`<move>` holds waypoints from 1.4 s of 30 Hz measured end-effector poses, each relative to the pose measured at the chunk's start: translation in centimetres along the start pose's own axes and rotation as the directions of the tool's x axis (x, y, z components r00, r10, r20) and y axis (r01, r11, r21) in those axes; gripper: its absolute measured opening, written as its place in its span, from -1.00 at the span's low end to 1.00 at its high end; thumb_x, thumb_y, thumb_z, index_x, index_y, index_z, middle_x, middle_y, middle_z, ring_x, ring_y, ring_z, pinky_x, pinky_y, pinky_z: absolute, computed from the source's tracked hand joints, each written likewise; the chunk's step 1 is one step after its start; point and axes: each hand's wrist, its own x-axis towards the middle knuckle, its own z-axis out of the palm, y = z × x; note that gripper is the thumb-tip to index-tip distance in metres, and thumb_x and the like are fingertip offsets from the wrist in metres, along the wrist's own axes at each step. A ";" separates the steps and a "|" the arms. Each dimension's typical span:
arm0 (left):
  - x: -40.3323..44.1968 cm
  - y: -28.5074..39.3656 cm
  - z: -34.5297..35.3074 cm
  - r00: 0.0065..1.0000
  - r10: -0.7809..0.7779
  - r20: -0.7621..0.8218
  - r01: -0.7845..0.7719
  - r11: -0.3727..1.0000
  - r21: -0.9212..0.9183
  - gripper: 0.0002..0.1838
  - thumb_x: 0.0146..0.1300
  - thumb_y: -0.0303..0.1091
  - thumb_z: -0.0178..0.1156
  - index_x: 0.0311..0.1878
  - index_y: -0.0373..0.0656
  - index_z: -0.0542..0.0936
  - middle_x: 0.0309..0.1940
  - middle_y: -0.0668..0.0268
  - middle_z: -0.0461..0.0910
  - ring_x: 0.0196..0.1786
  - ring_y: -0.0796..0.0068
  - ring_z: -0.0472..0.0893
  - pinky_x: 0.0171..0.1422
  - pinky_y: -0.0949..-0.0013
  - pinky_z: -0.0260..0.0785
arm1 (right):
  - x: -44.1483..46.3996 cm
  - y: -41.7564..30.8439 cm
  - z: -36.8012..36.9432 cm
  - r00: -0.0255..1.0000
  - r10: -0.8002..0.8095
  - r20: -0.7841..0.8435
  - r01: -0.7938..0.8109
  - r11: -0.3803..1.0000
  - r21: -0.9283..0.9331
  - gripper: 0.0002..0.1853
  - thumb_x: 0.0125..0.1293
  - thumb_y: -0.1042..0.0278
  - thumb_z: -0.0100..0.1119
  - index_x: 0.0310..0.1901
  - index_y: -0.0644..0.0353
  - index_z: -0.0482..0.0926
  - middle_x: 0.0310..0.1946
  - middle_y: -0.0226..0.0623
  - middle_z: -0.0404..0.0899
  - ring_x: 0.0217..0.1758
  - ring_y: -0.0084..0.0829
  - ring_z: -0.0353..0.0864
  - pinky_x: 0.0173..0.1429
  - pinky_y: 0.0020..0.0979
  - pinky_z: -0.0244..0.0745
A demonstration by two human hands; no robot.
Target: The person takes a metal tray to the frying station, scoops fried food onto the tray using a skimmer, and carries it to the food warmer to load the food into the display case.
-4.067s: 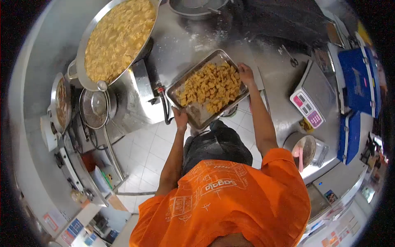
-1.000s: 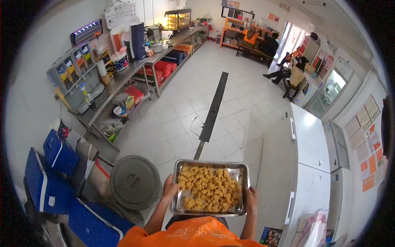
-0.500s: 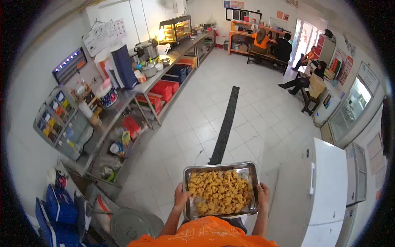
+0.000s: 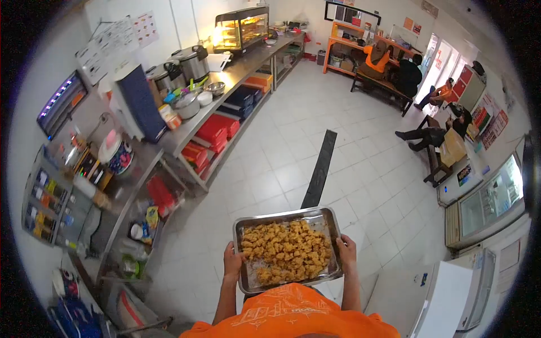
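From my remote seat, I see the person's left hand point(image 4: 231, 262) at the lower centre of the frame, closed on the left edge of a shallow metal tray point(image 4: 322, 218). The right hand point(image 4: 347, 254) grips the opposite edge; I cannot tell how the fingers sit beneath either side. The tray is held in front of the body, tipped slightly in my view, its right end higher in the frame. Golden-brown fried pieces point(image 4: 287, 248) cover most of its base, with bare metal showing around the borders. Just below, the person's orange shirt point(image 4: 298, 310) fills the bottom edge.

Beyond the tray's far rim, a black strip point(image 4: 320, 169) runs up the pale tiled floor point(image 4: 253, 186). Along the left, a steel counter point(image 4: 248, 63) stretches to the top centre, bearing pots point(image 4: 191, 63) and a lit display case point(image 4: 242, 31), with red bins point(image 4: 215, 133) on the shelf below. At the upper right, two people sit on a wooden bench point(image 4: 363, 84), one in an orange top; two more sit farther right. A glass-door fridge point(image 4: 496, 194) stands at the right edge, and a white freezer point(image 4: 445, 298) at the lower right.
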 end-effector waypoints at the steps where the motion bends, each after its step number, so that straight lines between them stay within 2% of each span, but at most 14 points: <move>1: 2.7 2.5 1.8 0.996 0.073 0.045 -0.077 0.994 0.081 -0.65 0.03 -0.66 -0.03 -0.04 -0.31 0.40 -0.48 0.30 0.46 -0.55 0.59 0.36 -0.47 0.46 0.26 | 2.7 -1.5 0.7 0.999 -0.035 -0.029 0.033 0.998 -0.058 -0.63 0.20 0.24 0.15 -0.06 0.36 0.53 -0.29 -0.25 0.59 -0.29 -0.46 0.50 -0.18 -0.40 0.40; 3: 8.6 6.6 5.3 0.982 0.088 0.168 -0.130 0.958 0.256 -0.65 0.02 -0.66 0.00 -0.06 -0.30 0.41 -0.39 0.27 0.51 -0.49 0.59 0.41 -0.41 0.47 0.31 | 6.9 -6.1 1.9 0.995 -0.059 -0.085 0.051 0.995 -0.091 -0.64 0.20 0.27 0.13 -0.06 0.36 0.52 -0.31 -0.26 0.58 -0.27 -0.46 0.49 -0.15 -0.42 0.38; 6: 14.7 12.3 10.7 0.971 0.148 0.188 -0.193 0.950 0.247 -0.63 0.01 -0.66 0.01 -0.04 -0.30 0.41 -0.36 0.27 0.52 -0.45 0.58 0.43 -0.37 0.46 0.32 | 11.8 -10.9 3.0 0.983 0.055 -0.176 -0.049 0.998 0.038 -0.67 0.21 0.30 0.11 -0.07 0.37 0.52 -0.30 -0.27 0.58 -0.24 -0.47 0.48 -0.10 -0.42 0.35; 7: 17.0 13.2 12.6 0.955 0.196 0.223 -0.207 0.978 0.029 -0.63 0.01 -0.66 0.00 -0.04 -0.28 0.42 -0.37 0.26 0.52 -0.43 0.55 0.45 -0.36 0.46 0.32 | 14.3 -10.6 3.2 0.982 0.017 -0.186 -0.017 1.000 0.000 -0.61 0.19 0.32 0.15 -0.03 0.44 0.49 -0.18 -0.21 0.55 -0.09 -0.42 0.47 0.03 -0.43 0.32; 10: 25.4 15.4 17.4 0.936 0.162 0.313 -0.242 0.940 0.239 -0.60 -0.01 -0.67 -0.01 -0.02 -0.28 0.42 -0.38 0.27 0.51 -0.44 0.53 0.45 -0.37 0.44 0.31 | 21.7 -10.4 4.6 0.960 0.134 -0.246 -0.126 0.991 0.046 -0.62 0.21 0.34 0.13 0.00 0.43 0.47 -0.13 -0.18 0.55 -0.05 -0.38 0.47 0.07 -0.40 0.31; 14: 33.6 17.4 23.6 0.945 0.076 0.317 -0.159 0.956 0.247 -0.61 -0.03 -0.70 -0.04 -0.05 -0.32 0.41 -0.43 0.30 0.46 -0.48 0.55 0.41 -0.43 0.47 0.26 | 33.2 -11.4 5.6 0.948 0.155 -0.279 -0.131 0.986 0.103 -0.67 0.22 0.34 0.12 -0.06 0.40 0.51 -0.22 -0.26 0.56 -0.14 -0.46 0.47 -0.01 -0.45 0.32; 17: 37.9 21.7 29.0 0.995 0.021 0.100 -0.033 0.993 0.113 -0.65 -0.04 -0.71 -0.04 -0.10 -0.31 0.41 -0.41 0.31 0.47 -0.47 0.58 0.42 -0.44 0.50 0.25 | 44.5 -11.5 6.1 0.980 0.016 -0.197 -0.008 0.999 0.041 -0.72 0.22 0.33 0.13 -0.13 0.39 0.54 -0.32 -0.35 0.55 -0.24 -0.54 0.44 -0.10 -0.50 0.32; 20: 46.2 21.5 30.8 0.976 0.170 0.135 -0.179 0.982 0.053 -0.64 -0.05 -0.71 -0.03 -0.11 -0.30 0.42 -0.40 0.32 0.48 -0.46 0.59 0.42 -0.46 0.50 0.25 | 54.5 -16.2 8.2 0.993 0.000 -0.119 -0.009 0.997 -0.076 -0.64 0.22 0.31 0.09 -0.05 0.41 0.50 -0.24 -0.23 0.57 -0.20 -0.48 0.47 -0.10 -0.44 0.37; 21: 45.5 25.2 32.7 0.971 0.238 -0.024 -0.233 0.964 0.131 -0.62 -0.08 -0.71 -0.02 -0.10 -0.29 0.42 -0.38 0.31 0.49 -0.47 0.59 0.42 -0.46 0.49 0.26 | 57.7 -17.8 9.2 0.997 -0.043 -0.061 0.040 0.998 -0.050 -0.62 0.22 0.29 0.11 -0.04 0.43 0.50 -0.22 -0.20 0.57 -0.21 -0.45 0.49 -0.10 -0.42 0.38; 26: 57.5 29.1 34.8 0.975 0.146 -0.166 -0.149 0.989 -0.011 -0.45 -0.08 -0.69 -0.04 0.12 -0.39 0.31 -0.40 0.25 0.50 -0.53 0.59 0.41 -0.51 0.51 0.27 | 73.0 -25.7 17.3 0.989 -0.138 0.059 0.143 0.985 -0.096 -0.58 0.22 0.24 0.13 -0.03 0.44 0.49 -0.14 -0.13 0.58 -0.11 -0.36 0.52 -0.01 -0.40 0.38; 33: 80.0 36.2 38.4 0.980 0.064 -0.191 -0.072 0.997 -0.036 -0.44 -0.10 -0.68 -0.03 0.11 -0.30 0.38 -0.54 0.29 0.49 -0.64 0.59 0.40 -0.56 0.49 0.26 | 93.8 -30.6 29.8 0.990 -0.042 0.137 0.044 0.999 -0.009 -0.55 0.18 0.24 0.17 0.02 0.41 0.48 -0.19 -0.21 0.57 -0.25 -0.47 0.48 -0.11 -0.45 0.38; 36: 89.1 40.0 40.9 0.965 0.223 -0.138 -0.211 0.973 0.096 -0.50 -0.12 -0.68 -0.01 0.03 -0.31 0.44 -0.53 0.30 0.50 -0.63 0.59 0.42 -0.55 0.50 0.28 | 100.9 -34.0 33.5 0.995 -0.002 0.097 0.007 0.999 -0.049 -0.54 0.17 0.24 0.18 0.02 0.42 0.48 -0.21 -0.22 0.58 -0.31 -0.50 0.46 -0.15 -0.46 0.37; 38: 92.8 45.4 43.2 0.945 0.312 -0.094 -0.276 0.920 0.276 -0.49 -0.13 -0.66 0.02 0.03 -0.29 0.45 -0.45 0.28 0.54 -0.57 0.61 0.47 -0.54 0.52 0.29 | 106.6 -33.9 34.3 0.995 -0.056 0.088 0.063 0.995 -0.080 -0.54 0.19 0.26 0.17 0.03 0.43 0.46 -0.14 -0.18 0.56 -0.20 -0.45 0.47 -0.07 -0.45 0.36; 42: 105.2 45.6 45.7 0.920 0.343 -0.189 -0.304 0.930 0.206 -0.55 -0.06 -0.56 0.05 0.01 -0.31 0.42 -0.29 0.21 0.51 -0.29 0.51 0.49 -0.23 0.44 0.34 | 116.4 -38.3 39.5 0.991 -0.084 0.101 0.084 0.996 -0.003 -0.54 0.20 0.28 0.16 0.04 0.45 0.44 -0.07 -0.12 0.53 -0.09 -0.39 0.47 0.02 -0.42 0.33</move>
